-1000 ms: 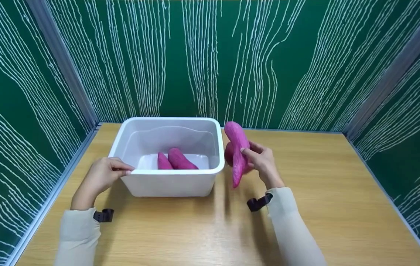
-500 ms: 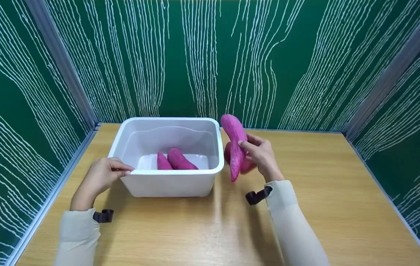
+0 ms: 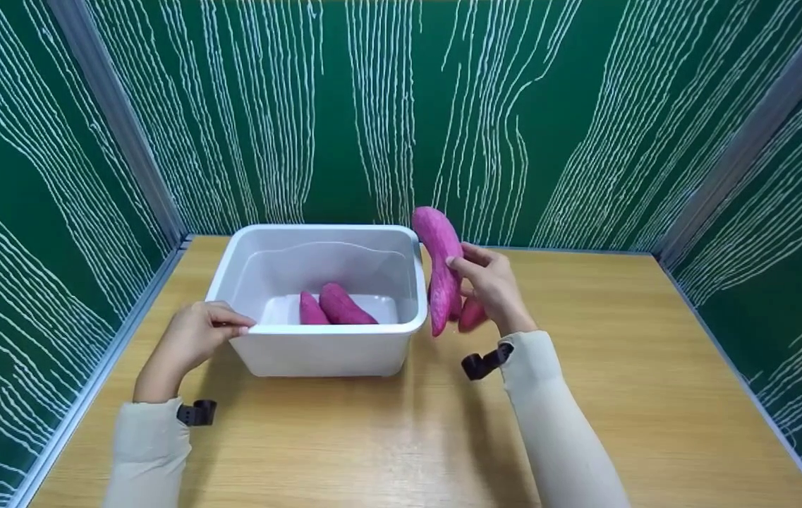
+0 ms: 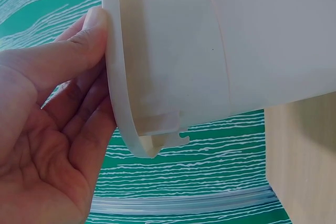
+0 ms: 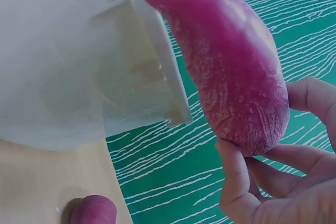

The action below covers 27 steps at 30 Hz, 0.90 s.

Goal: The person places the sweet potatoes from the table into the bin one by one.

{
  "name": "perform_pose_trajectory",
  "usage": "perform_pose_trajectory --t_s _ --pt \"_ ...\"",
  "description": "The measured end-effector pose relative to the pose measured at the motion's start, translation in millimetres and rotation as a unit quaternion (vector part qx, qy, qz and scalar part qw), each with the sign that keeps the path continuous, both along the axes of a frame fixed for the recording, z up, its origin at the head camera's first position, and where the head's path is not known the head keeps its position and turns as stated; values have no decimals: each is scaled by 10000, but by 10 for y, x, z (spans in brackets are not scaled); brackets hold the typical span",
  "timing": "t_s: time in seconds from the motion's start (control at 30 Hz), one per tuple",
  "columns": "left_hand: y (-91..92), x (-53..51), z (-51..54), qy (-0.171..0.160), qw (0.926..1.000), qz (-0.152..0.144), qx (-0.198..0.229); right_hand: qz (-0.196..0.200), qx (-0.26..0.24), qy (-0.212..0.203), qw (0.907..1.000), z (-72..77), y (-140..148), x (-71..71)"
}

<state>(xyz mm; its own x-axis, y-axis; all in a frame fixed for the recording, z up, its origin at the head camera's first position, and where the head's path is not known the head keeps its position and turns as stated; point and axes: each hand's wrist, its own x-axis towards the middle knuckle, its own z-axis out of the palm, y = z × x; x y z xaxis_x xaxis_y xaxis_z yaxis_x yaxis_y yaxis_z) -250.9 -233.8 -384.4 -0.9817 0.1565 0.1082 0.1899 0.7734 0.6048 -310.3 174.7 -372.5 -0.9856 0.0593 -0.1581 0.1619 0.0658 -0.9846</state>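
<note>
In the head view my right hand holds a long pink sweet potato between thumb and fingers, raised beside the bin's right rim. The right wrist view shows the same sweet potato pinched at its lower end. Behind it, more pink sweet potato lies on the table, partly hidden; whether it is one or more I cannot tell. My left hand pinches the front left rim of the white plastic bin. Two sweet potatoes lie inside, partly covered by the front wall.
The wooden table reaches forward to a green wall with wavy white lines. Similar panels stand at left and right, joined by grey metal posts. A small dark camera sits on each wrist.
My right hand has lifted the sweet potato higher and shifted it slightly left toward the bin's rim. My left hand and the bin have stayed in place.
</note>
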Motion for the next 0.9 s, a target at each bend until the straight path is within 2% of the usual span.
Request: perform_pose_trajectory --t_s 0.23,0.53,0.77,0.9 --pt "0 -6 10 -216 9997 59 71 89 54 -57 9999 33 -35 -37" --pt "-16 -3 13 -330 9993 125 89 144 172 -118 9997 84 -83 -85" --pt "-5 9 7 25 10000 -18 5 107 135 -193 9997 131 -172 -138" --pt "-1 9 10 -112 9999 35 35 121 75 -200 9997 133 -216 -153"
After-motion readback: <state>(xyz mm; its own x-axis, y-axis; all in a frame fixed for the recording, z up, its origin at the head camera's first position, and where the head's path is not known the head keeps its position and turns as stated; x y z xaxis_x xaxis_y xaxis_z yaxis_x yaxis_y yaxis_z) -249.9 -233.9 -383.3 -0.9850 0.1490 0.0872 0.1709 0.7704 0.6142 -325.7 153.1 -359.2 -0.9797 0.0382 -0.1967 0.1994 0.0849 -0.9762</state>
